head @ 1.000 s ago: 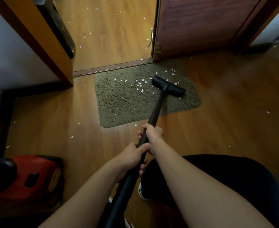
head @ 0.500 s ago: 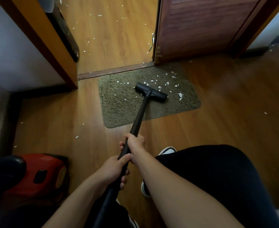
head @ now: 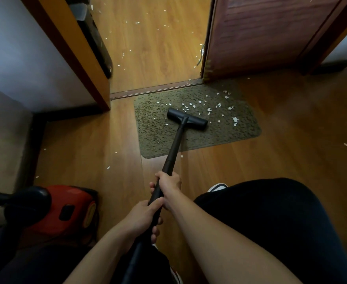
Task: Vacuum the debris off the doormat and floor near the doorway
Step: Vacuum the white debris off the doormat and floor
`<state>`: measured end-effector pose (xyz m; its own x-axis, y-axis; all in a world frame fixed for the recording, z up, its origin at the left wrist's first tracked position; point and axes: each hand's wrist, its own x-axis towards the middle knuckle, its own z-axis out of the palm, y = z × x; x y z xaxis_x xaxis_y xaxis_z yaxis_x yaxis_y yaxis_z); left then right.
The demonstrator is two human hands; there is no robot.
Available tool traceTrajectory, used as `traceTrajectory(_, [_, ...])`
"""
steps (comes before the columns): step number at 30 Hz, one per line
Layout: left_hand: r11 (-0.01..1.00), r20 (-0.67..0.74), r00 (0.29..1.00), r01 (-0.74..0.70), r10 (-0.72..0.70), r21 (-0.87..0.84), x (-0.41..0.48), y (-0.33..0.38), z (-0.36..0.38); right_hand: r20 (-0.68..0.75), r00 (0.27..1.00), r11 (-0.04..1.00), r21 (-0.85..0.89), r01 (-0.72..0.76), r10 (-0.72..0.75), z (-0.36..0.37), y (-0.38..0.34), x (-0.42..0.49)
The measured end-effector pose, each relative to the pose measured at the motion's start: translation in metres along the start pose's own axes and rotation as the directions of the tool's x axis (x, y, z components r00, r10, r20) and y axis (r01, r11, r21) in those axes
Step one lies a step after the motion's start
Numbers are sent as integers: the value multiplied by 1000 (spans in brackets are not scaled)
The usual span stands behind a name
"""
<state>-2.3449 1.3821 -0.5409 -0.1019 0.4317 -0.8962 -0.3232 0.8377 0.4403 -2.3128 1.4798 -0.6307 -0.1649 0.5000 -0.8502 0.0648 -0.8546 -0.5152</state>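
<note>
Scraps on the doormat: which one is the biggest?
The white scrap near the right edge of the doormat, to the right of the vacuum head. It is plainly larger than the small flecks scattered beyond the head.

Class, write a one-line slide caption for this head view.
The left hand and right hand grip the vacuum wand, floor head on the scrap-strewn doormat.

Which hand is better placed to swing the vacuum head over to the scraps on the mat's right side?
Probably the right hand: it grips the wand ahead of the left hand, nearer the vacuum head.
</note>
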Motion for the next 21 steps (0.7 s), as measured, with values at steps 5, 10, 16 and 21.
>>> traceTrajectory(5, [1000,19,1000,7,-7,-30,21,14,7,7,1000,1000,21,11,-11,-6,-19,18])
traceTrajectory(10, [999,29,999,-30,31,-45,45,34,8,3,1000,999,27,31,-31,0,-37,43])
traceTrajectory(16, [996,5,998,-63,63,-64,71,62,3,39,996,992,107,71,-76,6,-52,63])
traceTrajectory(21, [994,19,997,-68,70,-82,83,73,1,61,994,992,95,84,-90,7,-63,73])
